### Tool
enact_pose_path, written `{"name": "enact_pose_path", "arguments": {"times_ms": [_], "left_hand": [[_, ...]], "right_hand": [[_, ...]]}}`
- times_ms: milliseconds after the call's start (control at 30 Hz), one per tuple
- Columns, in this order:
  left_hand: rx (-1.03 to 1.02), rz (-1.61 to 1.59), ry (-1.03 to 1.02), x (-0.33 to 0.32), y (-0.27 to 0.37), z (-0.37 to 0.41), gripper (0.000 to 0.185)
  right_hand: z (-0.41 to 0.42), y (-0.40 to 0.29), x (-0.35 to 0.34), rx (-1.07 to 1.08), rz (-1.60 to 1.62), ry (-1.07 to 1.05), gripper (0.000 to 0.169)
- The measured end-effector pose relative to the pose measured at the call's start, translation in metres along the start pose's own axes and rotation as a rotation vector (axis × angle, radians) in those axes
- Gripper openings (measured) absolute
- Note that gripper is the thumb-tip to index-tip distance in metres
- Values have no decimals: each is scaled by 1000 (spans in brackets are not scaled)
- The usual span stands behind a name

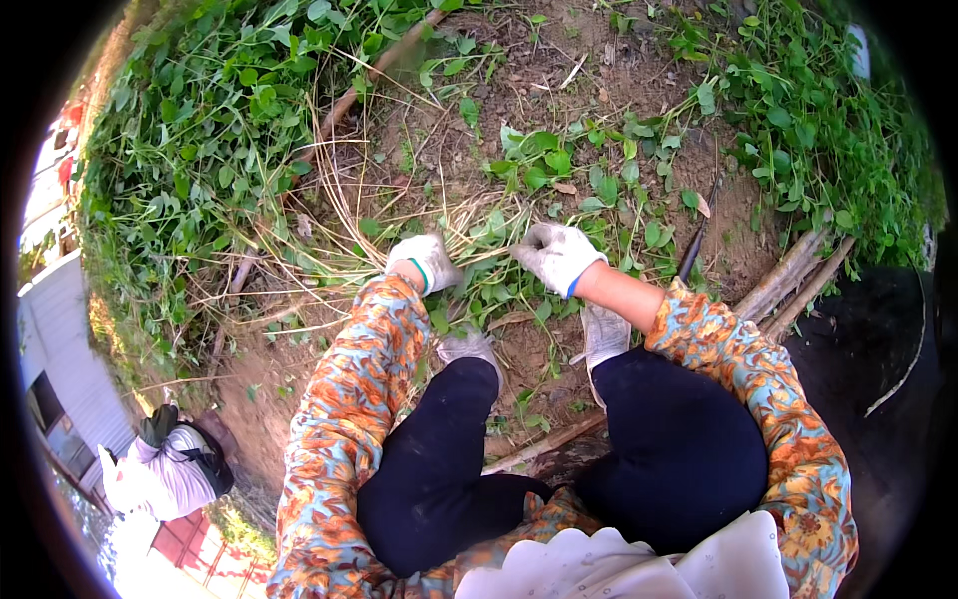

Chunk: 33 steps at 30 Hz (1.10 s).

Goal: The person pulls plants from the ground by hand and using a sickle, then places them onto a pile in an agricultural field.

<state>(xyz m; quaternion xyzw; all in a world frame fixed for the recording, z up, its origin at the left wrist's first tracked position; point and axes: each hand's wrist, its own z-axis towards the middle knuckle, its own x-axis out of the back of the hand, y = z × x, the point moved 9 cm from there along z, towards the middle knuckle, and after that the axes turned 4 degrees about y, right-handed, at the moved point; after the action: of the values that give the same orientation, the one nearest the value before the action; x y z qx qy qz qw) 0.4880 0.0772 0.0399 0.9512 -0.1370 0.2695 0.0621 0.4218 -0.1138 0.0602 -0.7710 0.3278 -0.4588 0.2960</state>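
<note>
My left hand (425,262), in a white work glove with a green-edged cuff, is closed around a bundle of dry straw (352,243). Long loose stalks fan out to the left and upward from the fist, and shorter ends stick out to its right. My right hand (557,256), gloved in white with a blue cuff edge, faces it from the right. Its thumb and fingers are pinched together at the end of a few stalks. Below and between the hands lie cut green leafy vines (486,296), on bare soil between my shoes (605,333).
Heaped leafy vines (202,165) rise at left, more vines (808,120) at right. A wooden pole (382,64) lies at upper left. Cut branches (786,281) and a dark slender object (696,239) lie right of my hands. Another person (168,468) is at lower left.
</note>
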Motion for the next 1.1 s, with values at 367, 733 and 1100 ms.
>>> {"name": "enact_pose_path", "arguments": {"times_ms": [367,733,1100], "left_hand": [[-93,-129,72,4,42,-27,62],[-158,-215,250,20,75,-43,44],[-235,-269,250,24,83,-54,43]], "right_hand": [[45,23,-121,-957,1392,-196,123],[51,47,-144,-1026,1526,-92,68],[15,28,-103,-1125,1350,66,66]]}}
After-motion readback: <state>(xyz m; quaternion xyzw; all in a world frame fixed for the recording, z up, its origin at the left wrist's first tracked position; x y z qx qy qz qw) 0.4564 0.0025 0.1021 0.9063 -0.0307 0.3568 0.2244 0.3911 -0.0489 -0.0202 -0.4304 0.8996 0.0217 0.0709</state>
